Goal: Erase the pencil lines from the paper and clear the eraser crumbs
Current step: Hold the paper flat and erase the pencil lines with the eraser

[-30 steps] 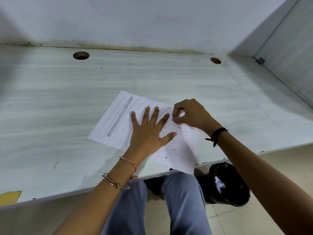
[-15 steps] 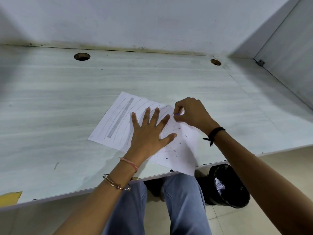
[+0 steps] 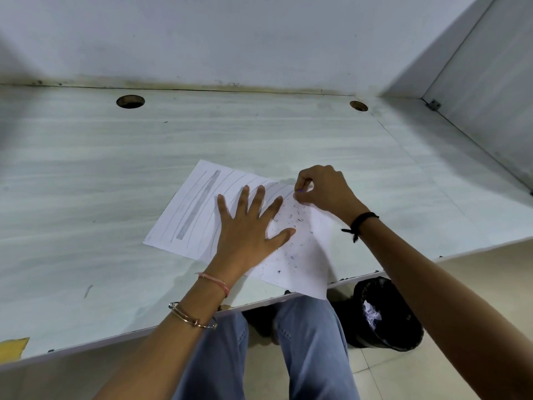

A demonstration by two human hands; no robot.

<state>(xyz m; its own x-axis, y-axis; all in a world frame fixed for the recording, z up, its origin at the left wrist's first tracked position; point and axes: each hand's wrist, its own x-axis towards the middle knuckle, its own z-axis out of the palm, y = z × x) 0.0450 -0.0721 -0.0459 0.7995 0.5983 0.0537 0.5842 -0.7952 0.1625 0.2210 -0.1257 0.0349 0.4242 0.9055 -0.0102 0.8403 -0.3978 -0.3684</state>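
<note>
- Floor, nearest: black bin (image 3: pixel 386 313), standing below the bench (image 3: pixel 86 183) edge.
- Paper (image 3: pixel 302 272): lying on the bench, its near corner overhanging the edge. Eraser crumbs (image 3: pixel 291 223) are lying scattered over its right half.
- Left hand (image 3: pixel 248 226): I am seeing it pressing flat, fingers straight and spread, pinning the sheet.
- Right hand (image 3: pixel 326 189): fingers pinching what is probably the eraser (image 3: pixel 300 190); only a small bluish tip is showing.
- Pencil lines (image 3: pixel 199 203): covering the left part, unerased.
- Step: I am judging this as erasing, about midway.
- Next move: calling for the pinning hand to shift, rubbing leftward, then sweeping the crumbs off.
</note>
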